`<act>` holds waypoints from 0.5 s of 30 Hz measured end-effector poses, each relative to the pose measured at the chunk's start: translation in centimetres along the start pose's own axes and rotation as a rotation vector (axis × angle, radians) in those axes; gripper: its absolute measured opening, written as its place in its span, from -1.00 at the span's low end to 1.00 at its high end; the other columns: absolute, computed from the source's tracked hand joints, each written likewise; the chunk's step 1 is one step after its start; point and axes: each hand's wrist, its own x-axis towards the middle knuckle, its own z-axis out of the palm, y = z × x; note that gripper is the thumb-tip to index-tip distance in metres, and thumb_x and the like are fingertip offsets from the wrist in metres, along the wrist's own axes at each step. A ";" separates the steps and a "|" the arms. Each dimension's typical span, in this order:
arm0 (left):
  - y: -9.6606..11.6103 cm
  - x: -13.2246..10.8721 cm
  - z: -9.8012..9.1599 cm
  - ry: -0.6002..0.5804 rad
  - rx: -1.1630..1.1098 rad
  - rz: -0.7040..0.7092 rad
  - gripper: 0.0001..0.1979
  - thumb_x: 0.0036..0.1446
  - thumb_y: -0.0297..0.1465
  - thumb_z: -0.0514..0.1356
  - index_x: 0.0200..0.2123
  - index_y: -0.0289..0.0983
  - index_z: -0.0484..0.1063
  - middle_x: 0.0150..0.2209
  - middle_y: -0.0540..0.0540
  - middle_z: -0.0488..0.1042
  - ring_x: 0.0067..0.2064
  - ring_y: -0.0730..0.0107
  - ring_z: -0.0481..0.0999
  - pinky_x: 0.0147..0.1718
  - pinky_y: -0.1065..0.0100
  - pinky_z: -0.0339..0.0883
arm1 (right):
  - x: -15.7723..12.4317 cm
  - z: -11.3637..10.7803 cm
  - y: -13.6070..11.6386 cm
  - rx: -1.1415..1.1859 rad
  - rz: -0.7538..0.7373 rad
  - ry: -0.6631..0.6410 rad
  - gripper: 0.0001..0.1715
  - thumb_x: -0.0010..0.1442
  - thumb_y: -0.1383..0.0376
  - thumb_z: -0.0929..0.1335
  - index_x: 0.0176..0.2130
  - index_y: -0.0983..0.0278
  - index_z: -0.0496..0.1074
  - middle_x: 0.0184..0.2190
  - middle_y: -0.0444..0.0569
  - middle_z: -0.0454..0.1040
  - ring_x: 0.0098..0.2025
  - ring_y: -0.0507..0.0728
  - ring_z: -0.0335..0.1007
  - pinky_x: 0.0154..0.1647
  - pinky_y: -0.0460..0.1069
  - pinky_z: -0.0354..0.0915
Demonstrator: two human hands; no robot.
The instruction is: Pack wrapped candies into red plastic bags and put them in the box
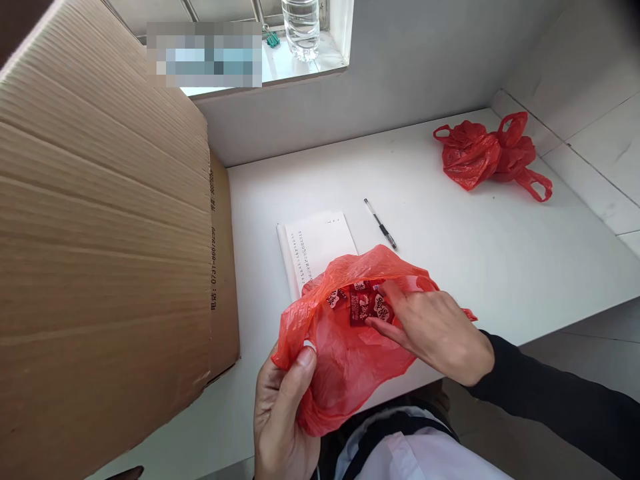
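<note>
My left hand (283,407) grips the near rim of a thin red plastic bag (340,360), thumb pressed on the edge, holding its mouth open over the table's front edge. My right hand (435,333) reaches into the mouth from the right, fingers pinched on small dark red printed packets (367,305) just inside the opening. The rest of the bag's inside is hidden by its folds.
A big open cardboard box (110,253) fills the left side. On the white table (500,260) lie a sheet of paper with writing (320,247), a pen (381,225) and another crumpled red bag (493,155) at the far right. A clear bottle (301,27) stands on the sill.
</note>
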 end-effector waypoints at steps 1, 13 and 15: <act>-0.1 0.0 -0.1 0.005 -0.008 -0.019 -0.83 -0.05 -0.27 0.52 -0.34 -0.10 0.69 -0.37 0.01 0.69 -0.31 0.29 0.69 -0.33 0.47 0.57 | 0.0 -0.1 0.1 -0.016 0.021 0.023 -0.49 0.43 -0.05 0.24 -0.09 0.35 0.39 -0.51 0.00 0.50 -0.51 0.24 0.48 -0.55 0.02 -0.15; 0.4 -0.6 -0.4 0.001 -0.093 -0.128 -0.79 -0.14 -0.30 0.57 -0.39 -0.12 0.68 -0.43 0.04 0.65 -0.40 0.42 0.64 -0.37 0.56 0.53 | 0.1 0.2 0.0 0.178 -0.195 -0.108 -0.72 0.38 0.47 0.24 -0.01 0.19 0.39 -0.42 -0.15 0.51 -0.44 0.10 0.41 -0.49 0.01 -0.12; 0.4 -0.7 -0.3 0.004 -0.087 -0.133 -0.79 -0.13 -0.29 0.56 -0.38 -0.12 0.68 -0.42 0.04 0.65 -0.39 0.42 0.64 -0.36 0.56 0.53 | -0.1 0.3 0.1 0.158 -0.173 -0.096 -0.68 0.29 0.56 0.24 -0.11 0.22 0.40 -0.38 -0.12 0.50 -0.41 0.09 0.40 -0.48 0.01 -0.11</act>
